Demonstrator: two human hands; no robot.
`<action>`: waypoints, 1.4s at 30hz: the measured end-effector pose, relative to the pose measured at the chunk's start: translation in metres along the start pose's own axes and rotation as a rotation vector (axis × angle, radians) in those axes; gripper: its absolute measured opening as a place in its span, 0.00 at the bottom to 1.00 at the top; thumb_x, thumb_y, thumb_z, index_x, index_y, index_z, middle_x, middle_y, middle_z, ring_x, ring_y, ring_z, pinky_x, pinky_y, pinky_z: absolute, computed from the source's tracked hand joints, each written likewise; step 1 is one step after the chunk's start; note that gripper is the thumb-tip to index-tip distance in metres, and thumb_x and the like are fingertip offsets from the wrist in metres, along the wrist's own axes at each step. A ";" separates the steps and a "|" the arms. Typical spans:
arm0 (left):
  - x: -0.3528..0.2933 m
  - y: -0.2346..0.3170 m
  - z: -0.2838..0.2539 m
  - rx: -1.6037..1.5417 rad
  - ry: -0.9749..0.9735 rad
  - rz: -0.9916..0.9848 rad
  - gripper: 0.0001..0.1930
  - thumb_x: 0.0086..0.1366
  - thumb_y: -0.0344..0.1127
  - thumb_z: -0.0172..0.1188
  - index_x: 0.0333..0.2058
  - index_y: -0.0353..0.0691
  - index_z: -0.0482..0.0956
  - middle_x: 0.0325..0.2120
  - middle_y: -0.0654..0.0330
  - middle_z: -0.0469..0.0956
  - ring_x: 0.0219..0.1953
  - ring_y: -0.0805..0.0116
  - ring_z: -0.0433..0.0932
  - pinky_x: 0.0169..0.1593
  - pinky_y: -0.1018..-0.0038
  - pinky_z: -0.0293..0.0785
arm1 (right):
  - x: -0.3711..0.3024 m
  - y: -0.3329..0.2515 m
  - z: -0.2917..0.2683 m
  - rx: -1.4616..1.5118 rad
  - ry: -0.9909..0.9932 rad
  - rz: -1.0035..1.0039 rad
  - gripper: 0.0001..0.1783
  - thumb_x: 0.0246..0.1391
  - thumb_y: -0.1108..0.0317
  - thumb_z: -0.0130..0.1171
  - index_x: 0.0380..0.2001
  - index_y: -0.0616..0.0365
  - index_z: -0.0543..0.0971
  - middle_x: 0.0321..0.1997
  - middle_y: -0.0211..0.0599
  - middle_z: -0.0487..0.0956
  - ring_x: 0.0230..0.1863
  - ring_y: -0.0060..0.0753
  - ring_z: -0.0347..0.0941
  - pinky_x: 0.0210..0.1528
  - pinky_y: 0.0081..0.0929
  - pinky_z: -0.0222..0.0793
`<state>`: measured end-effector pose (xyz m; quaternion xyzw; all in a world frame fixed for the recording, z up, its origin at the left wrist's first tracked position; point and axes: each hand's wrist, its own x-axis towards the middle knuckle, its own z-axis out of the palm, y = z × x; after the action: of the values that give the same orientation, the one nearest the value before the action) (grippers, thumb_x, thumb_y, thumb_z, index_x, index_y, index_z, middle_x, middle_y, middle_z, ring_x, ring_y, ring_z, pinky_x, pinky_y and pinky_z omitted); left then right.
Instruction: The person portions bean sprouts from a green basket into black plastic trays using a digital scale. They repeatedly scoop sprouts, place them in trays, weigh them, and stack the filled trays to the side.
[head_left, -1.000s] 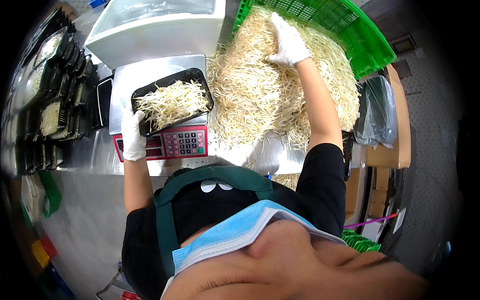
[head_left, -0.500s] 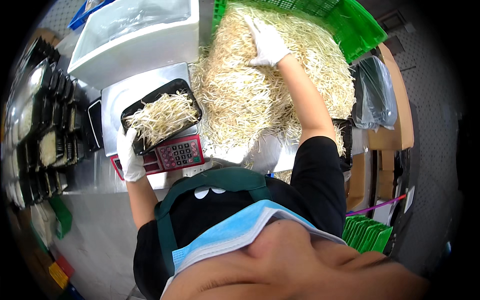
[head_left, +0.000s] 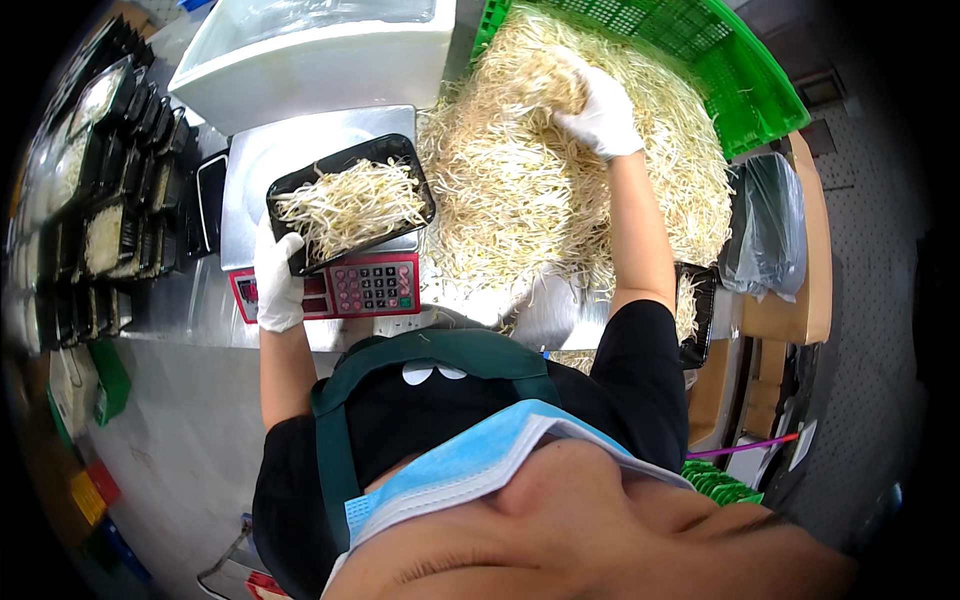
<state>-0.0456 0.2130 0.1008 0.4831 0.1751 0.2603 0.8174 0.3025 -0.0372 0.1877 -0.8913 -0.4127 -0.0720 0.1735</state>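
My left hand (head_left: 277, 275), in a white glove, grips the near left corner of a black plastic tray (head_left: 346, 254). Bean sprouts (head_left: 350, 207) are heaped in the tray, which is held tilted over the steel plate (head_left: 255, 170) of a scale with a red keypad panel (head_left: 372, 287). At the far right my right hand (head_left: 606, 112), gloved too, is closed around a bunch of bean sprouts (head_left: 548, 84). It is just over a big pile of sprouts (head_left: 500, 200) that spills from a green crate (head_left: 745, 90) onto the steel table.
A white foam box (head_left: 320, 70) stands behind the scale. Stacks of filled black trays (head_left: 105, 230) line the left side, beside an upright tray (head_left: 208, 205). Another tray with sprouts (head_left: 697, 310) is near my right elbow. Plastic-wrapped trays (head_left: 768, 225) sit in a cardboard box (head_left: 815, 240).
My right hand has gone from lying spread on the pile to closing around a bunch of sprouts. My left hand still holds the tray over the scale. The whole view has shifted slightly.
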 end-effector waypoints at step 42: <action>0.041 0.029 0.027 0.587 -0.036 0.285 0.38 0.61 0.47 0.53 0.63 0.32 0.51 0.51 0.50 0.69 0.53 0.58 0.68 0.55 0.68 0.64 | -0.003 -0.255 0.074 -0.035 -0.451 -0.637 0.35 0.29 0.58 0.67 0.44 0.59 0.69 0.40 0.43 0.70 0.48 0.45 0.66 0.53 0.38 0.59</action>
<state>-0.0058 0.2297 0.1380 0.7222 0.1588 0.3019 0.6018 0.1056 0.1412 0.1822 -0.7147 -0.6953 0.0681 0.0321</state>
